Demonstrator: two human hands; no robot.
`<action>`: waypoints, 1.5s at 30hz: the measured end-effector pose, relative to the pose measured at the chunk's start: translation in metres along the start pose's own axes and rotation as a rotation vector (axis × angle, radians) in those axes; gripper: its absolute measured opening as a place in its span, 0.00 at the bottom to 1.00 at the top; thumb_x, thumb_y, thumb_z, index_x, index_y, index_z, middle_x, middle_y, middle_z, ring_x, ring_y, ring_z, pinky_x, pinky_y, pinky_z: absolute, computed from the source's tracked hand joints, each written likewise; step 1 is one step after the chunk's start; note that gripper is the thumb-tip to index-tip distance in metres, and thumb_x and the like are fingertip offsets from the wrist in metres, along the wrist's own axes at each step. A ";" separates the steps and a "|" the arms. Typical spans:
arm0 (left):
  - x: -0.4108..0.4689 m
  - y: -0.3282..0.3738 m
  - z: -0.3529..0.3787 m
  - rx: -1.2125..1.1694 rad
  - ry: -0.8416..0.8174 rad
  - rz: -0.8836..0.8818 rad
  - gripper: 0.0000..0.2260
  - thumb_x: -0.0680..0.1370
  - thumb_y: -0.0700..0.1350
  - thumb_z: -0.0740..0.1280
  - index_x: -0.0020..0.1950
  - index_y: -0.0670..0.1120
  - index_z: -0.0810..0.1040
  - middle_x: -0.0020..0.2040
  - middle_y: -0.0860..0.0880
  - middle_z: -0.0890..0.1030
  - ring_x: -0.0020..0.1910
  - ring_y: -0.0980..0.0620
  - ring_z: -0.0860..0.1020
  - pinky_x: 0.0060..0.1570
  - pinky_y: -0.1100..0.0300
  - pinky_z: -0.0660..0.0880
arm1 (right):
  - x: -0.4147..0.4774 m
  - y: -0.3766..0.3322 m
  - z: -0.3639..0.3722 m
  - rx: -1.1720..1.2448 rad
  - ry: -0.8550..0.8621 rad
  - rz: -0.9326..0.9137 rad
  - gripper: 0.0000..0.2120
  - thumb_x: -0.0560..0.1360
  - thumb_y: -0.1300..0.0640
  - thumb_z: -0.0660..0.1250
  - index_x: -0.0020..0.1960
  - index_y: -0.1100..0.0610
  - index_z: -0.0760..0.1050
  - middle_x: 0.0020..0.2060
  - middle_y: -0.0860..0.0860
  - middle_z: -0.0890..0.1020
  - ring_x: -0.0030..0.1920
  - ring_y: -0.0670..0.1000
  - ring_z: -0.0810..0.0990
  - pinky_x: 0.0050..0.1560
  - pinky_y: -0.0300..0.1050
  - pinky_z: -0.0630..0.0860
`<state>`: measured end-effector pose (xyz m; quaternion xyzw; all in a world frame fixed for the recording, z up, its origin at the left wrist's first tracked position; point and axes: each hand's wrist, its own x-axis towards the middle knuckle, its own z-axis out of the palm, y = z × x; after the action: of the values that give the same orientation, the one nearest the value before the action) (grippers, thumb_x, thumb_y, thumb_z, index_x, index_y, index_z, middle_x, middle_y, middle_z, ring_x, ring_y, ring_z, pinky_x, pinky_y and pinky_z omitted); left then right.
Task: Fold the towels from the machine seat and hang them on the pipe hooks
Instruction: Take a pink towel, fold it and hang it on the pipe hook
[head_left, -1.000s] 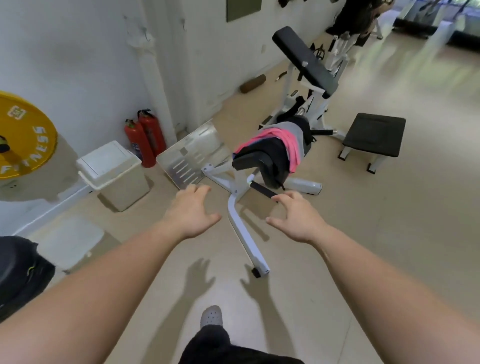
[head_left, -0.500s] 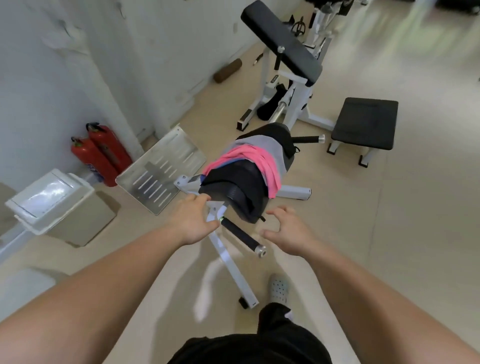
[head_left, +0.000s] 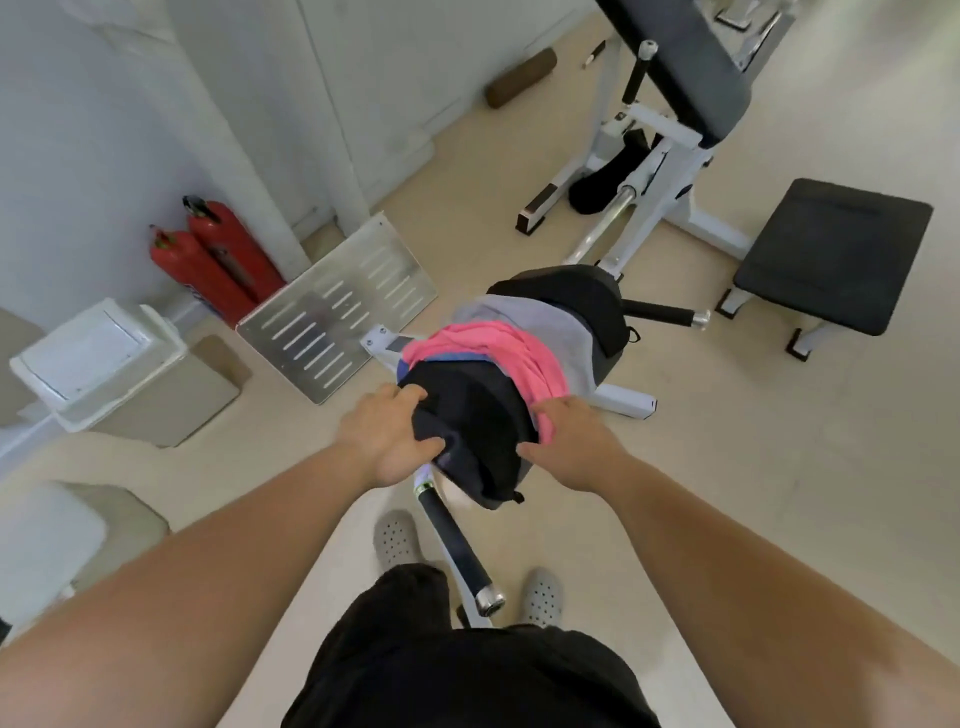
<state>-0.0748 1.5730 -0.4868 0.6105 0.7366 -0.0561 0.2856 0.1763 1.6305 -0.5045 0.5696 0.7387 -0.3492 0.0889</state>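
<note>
Several towels lie piled on the machine seat (head_left: 605, 299). A black towel (head_left: 467, 415) lies nearest me, with a pink towel (head_left: 498, 348) behind it, then a grey towel (head_left: 545, 322). A blue edge (head_left: 410, 366) peeks out beneath the pink one. My left hand (head_left: 389, 436) pinches the black towel's left edge between thumb and fingers. My right hand (head_left: 566, 441) grips its right edge, fingertips touching the pink towel. No pipe hooks are in view.
The machine's black handle bar (head_left: 457, 540) juts toward my legs and grey shoes. Two red fire extinguishers (head_left: 218, 260), a white bin (head_left: 104, 358) and a slotted metal plate (head_left: 337, 306) stand left by the wall. A black stool (head_left: 831, 249) and padded bench (head_left: 685, 67) stand behind.
I have stepped up to the seat. Both hands, open in the air before, have come down and closed on the black towel's two sides.
</note>
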 end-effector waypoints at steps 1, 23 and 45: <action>0.013 -0.002 -0.001 -0.001 -0.004 0.012 0.33 0.74 0.63 0.67 0.76 0.52 0.65 0.69 0.47 0.71 0.66 0.43 0.72 0.63 0.47 0.73 | 0.010 -0.003 -0.001 -0.018 -0.004 0.002 0.32 0.76 0.40 0.67 0.76 0.50 0.65 0.72 0.52 0.68 0.69 0.57 0.71 0.67 0.53 0.70; 0.182 0.033 0.028 -0.109 -0.280 0.295 0.30 0.81 0.60 0.61 0.82 0.55 0.56 0.83 0.51 0.54 0.80 0.46 0.59 0.77 0.44 0.60 | 0.127 0.015 0.017 0.228 0.282 0.345 0.11 0.78 0.48 0.61 0.52 0.49 0.80 0.41 0.47 0.82 0.40 0.53 0.80 0.42 0.48 0.79; 0.175 0.075 -0.023 -0.341 -0.071 0.478 0.14 0.82 0.48 0.62 0.67 0.54 0.77 0.65 0.54 0.78 0.63 0.55 0.75 0.65 0.56 0.72 | 0.098 -0.019 -0.044 0.310 0.427 -0.012 0.11 0.83 0.56 0.61 0.55 0.52 0.83 0.42 0.46 0.83 0.41 0.46 0.77 0.40 0.28 0.66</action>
<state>-0.0288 1.7530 -0.5337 0.7075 0.5605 0.1159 0.4146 0.1375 1.7325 -0.5157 0.6330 0.6817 -0.3306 -0.1593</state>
